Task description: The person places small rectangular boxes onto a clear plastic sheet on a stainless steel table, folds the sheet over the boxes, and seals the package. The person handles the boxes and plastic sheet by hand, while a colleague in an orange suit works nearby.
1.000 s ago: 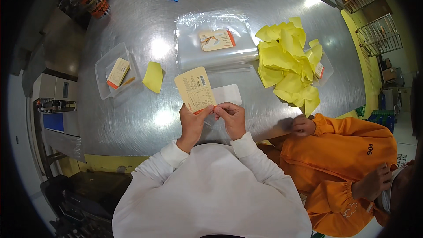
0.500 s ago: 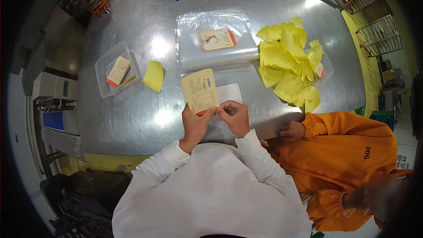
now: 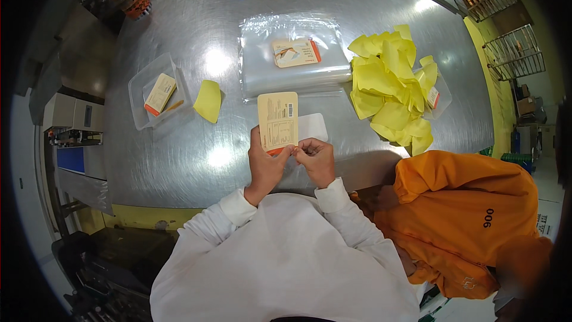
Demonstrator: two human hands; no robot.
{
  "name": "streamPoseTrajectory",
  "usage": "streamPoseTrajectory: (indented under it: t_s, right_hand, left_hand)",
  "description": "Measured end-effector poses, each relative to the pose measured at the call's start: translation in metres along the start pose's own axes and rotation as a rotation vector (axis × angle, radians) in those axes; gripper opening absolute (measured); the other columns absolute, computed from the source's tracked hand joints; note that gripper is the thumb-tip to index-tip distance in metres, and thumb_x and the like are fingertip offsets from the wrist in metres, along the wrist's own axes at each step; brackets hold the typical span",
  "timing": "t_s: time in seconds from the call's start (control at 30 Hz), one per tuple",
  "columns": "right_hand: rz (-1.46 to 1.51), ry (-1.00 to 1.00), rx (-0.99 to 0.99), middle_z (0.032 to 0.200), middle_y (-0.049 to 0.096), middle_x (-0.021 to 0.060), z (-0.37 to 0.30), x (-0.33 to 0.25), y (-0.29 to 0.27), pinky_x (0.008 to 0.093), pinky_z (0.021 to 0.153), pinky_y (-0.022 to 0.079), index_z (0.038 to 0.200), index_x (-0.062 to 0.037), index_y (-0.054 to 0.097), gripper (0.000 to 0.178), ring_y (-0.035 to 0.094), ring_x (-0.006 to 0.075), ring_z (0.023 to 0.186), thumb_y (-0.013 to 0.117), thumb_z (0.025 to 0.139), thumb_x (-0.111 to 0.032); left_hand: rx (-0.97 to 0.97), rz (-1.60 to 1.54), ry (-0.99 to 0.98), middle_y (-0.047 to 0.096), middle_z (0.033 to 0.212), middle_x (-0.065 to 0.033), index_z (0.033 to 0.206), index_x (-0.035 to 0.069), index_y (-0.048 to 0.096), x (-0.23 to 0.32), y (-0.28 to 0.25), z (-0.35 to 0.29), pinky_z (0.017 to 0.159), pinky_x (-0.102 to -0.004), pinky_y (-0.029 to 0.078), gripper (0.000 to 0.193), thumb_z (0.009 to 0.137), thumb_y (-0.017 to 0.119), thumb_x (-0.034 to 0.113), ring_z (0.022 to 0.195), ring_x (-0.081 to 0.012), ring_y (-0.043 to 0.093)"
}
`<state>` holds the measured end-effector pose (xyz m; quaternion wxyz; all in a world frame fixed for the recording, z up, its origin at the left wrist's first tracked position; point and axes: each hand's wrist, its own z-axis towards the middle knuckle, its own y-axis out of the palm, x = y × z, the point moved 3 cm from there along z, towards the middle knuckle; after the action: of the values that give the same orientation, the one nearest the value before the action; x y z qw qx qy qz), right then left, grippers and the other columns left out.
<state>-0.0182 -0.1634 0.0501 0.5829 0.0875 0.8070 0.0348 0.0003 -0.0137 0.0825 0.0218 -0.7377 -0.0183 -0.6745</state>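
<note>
The cream card (image 3: 278, 110) with the orange lower edge has turned: a second ago it leaned to the left, and now it stands almost straight up and down in the middle of the frame, slightly further right. The left hand (image 3: 266, 169) grips it along the lower left, thumb across the orange edge. The right hand (image 3: 316, 160) is narrow, thumb and forefinger pinched together at the lower right corner — whether anything thin lies between the tips is too small to tell. Both hands stay on this one card, so the work, as I judge it, is still at that corner.

At the lower right, the co-worker in the orange jacket (image 3: 453, 203) has shifted too; the raised hand seen near the head is down.

Little else differs — the stack of clear bags (image 3: 292, 85) lies at upper centre with another card (image 3: 296, 52) on it, the yellow sheets (image 3: 390, 86) heap to its right, and the clear tub (image 3: 136, 98) sits at the left of the metal table (image 3: 179, 170).
</note>
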Motion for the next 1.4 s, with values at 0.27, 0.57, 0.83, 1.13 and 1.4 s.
streamPoseTrajectory:
  t_s: [0.27, 0.57, 0.83, 1.13, 1.4]
  right_hand:
    - [0.079, 0.027, -0.039, 0.078, 0.069, 0.0064, 0.0, -0.011, 0.001, 0.0246, 0.061, 0.051, 0.09, 0.005, 0.07, 0.014, 0.062, 0.0106, 0.066, 0.074, 0.089, -0.008]
    - [0.027, 0.039, -0.049, 0.082, 0.072, 0.0101, 0.002, -0.009, 0.002, 0.026, 0.064, 0.054, 0.094, 0.0061, 0.071, 0.01, 0.065, 0.0124, 0.069, 0.071, 0.09, -0.002]
    - [0.039, -0.019, -0.047, 0.08, 0.067, 0.0026, 0.008, 0.003, -0.001, 0.0233, 0.061, 0.049, 0.088, 0.0008, 0.068, 0.008, 0.06, 0.0072, 0.067, 0.071, 0.089, -0.007]
    - [0.039, -0.084, 0.501, 0.076, 0.061, 0.004, 0.056, 0.006, -0.113, 0.0303, 0.063, 0.05, 0.082, -0.003, 0.06, 0.01, 0.06, 0.0135, 0.069, 0.062, 0.089, -0.008]
    - [0.197, -0.108, 0.418, 0.09, 0.07, 0.0067, 0.033, -0.045, -0.131, 0.0295, 0.067, 0.054, 0.108, 0.0007, 0.068, 0.025, 0.066, 0.0168, 0.073, 0.061, 0.099, -0.021]
  left_hand:
    - [0.003, -0.075, 0.07, 0.049, 0.126, -0.0177, 0.152, 0.007, 0.02, 0.014, -0.002, 0.005, 0.092, -0.0341, 0.056, 0.096, 0.076, 0.076, -0.012, 0.115, -0.0255, 0.061]
    - [-0.033, -0.072, 0.042, 0.046, 0.13, -0.0164, 0.154, 0.01, 0.016, 0.009, -0.004, 0.007, 0.093, -0.0344, 0.058, 0.099, 0.077, 0.075, -0.011, 0.118, -0.0253, 0.06]
    - [-0.076, 0.486, 0.366, 0.028, 0.157, -0.0198, 0.126, 0.008, 0.067, -0.001, -0.007, 0.004, 0.113, -0.044, 0.037, 0.043, 0.085, 0.077, 0.007, 0.14, -0.0348, 0.041]
    - [0.11, -0.092, -0.048, 0.062, 0.106, -0.0066, 0.097, 0.001, 0.061, -0.026, -0.041, 0.03, 0.068, -0.0266, 0.049, 0.005, 0.096, 0.064, 0.005, 0.072, -0.0109, 0.057]
    - [-0.002, 0.047, 0.303, 0.06, 0.119, -0.0127, 0.102, -0.001, 0.061, 0.005, -0.034, 0.021, 0.085, -0.031, 0.054, 0.005, 0.098, 0.06, 0.002, 0.098, -0.02, 0.066]
